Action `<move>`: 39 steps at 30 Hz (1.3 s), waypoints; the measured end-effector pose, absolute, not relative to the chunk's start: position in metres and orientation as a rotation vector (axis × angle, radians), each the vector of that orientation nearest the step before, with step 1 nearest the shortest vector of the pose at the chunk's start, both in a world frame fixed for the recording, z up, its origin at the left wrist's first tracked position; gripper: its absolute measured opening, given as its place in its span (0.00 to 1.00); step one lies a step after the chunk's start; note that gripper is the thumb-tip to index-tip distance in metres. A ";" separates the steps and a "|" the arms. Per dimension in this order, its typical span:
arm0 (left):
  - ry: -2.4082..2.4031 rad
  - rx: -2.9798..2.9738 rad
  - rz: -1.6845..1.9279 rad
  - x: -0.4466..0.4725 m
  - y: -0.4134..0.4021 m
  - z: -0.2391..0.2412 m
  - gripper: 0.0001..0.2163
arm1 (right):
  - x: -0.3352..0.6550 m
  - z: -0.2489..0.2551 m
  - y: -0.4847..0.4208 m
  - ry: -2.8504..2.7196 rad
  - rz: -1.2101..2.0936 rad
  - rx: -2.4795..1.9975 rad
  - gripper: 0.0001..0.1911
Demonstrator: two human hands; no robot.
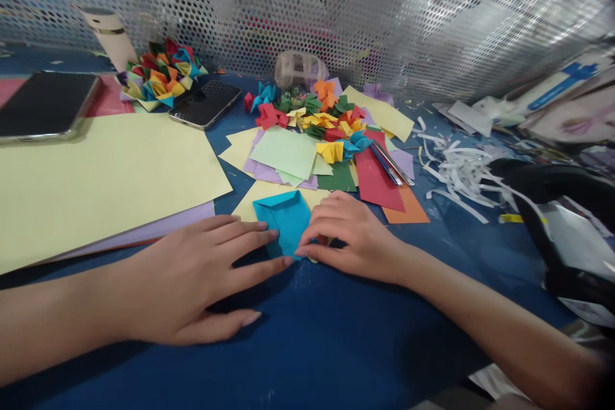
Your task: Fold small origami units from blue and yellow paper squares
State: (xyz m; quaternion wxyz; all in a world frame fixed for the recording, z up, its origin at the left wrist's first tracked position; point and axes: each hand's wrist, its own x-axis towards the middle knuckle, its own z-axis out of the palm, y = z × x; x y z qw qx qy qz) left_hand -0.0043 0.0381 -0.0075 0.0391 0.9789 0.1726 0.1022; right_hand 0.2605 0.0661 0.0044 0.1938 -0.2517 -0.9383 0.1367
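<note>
A blue sheet of origami paper (287, 219) lies on the table in front of me, its far edge folded over in a narrow flap. My left hand (202, 275) rests flat with fingers spread, the fingertips touching the paper's left side and near edge. At the near right corner, my right hand (350, 234) has thumb and index finger pinched together on the paper's edge. Part of a pale yellow sheet (247, 204) shows from beneath the blue one.
Folded paper pieces (331, 118) and loose coloured squares (288, 152) lie beyond my hands, with pens (388, 163) on a red sheet. Large yellow paper (120, 186) and phones (206, 104) are at left. Paper strips (461, 166) lie right, before a perforated metal screen (230, 6).
</note>
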 end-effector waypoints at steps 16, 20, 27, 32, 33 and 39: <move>0.536 3.004 0.273 -0.003 0.039 -0.007 0.25 | 0.259 0.001 0.067 -2.638 0.383 -0.743 0.13; 0.546 3.004 0.240 -0.003 0.039 -0.007 0.24 | 0.262 0.003 0.066 -2.585 0.318 -0.636 0.07; 0.557 2.980 0.267 -0.003 0.040 -0.007 0.24 | 0.265 0.011 0.060 -2.708 0.267 -0.404 0.09; 0.554 2.986 0.256 -0.003 0.039 -0.007 0.24 | 0.266 0.012 0.061 -2.749 0.170 -0.395 0.10; 0.554 2.989 0.248 -0.003 0.039 -0.006 0.24 | 0.267 0.013 0.062 -2.747 0.144 -0.402 0.11; 0.570 2.967 0.279 -0.003 0.039 -0.006 0.24 | 0.269 0.014 0.062 -2.761 0.046 -0.405 0.16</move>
